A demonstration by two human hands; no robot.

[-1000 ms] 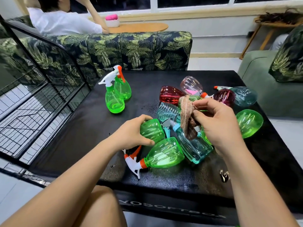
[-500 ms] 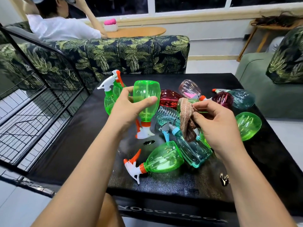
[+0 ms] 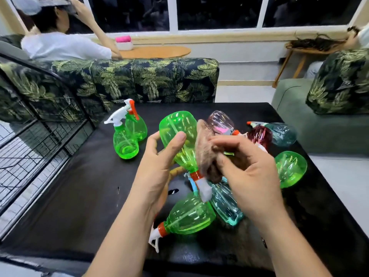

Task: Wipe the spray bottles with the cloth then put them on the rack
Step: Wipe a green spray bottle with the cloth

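My left hand (image 3: 157,170) grips a green spray bottle (image 3: 179,132) upside down above the black table (image 3: 79,196), its nozzle pointing down. My right hand (image 3: 249,172) holds a brown cloth (image 3: 205,152) pressed against the bottle's right side and neck. Below the hands lie another green bottle (image 3: 189,216) and a teal bottle (image 3: 225,204). Two green bottles (image 3: 125,140) stand upright at the table's left. Pink (image 3: 219,120), dark red (image 3: 259,134), teal (image 3: 283,132) and green (image 3: 291,168) bottles lie at the right. The black wire rack (image 3: 30,140) stands left of the table.
A leaf-patterned sofa (image 3: 139,80) runs behind the table, with a person in a white shirt (image 3: 60,47) seated beyond it. A green sofa with a patterned cushion (image 3: 339,80) stands at the right. A round wooden table (image 3: 155,51) sits by the window.
My left hand lifted a green bottle off the table and turned it upside down. My right hand brought the cloth across onto the bottle.
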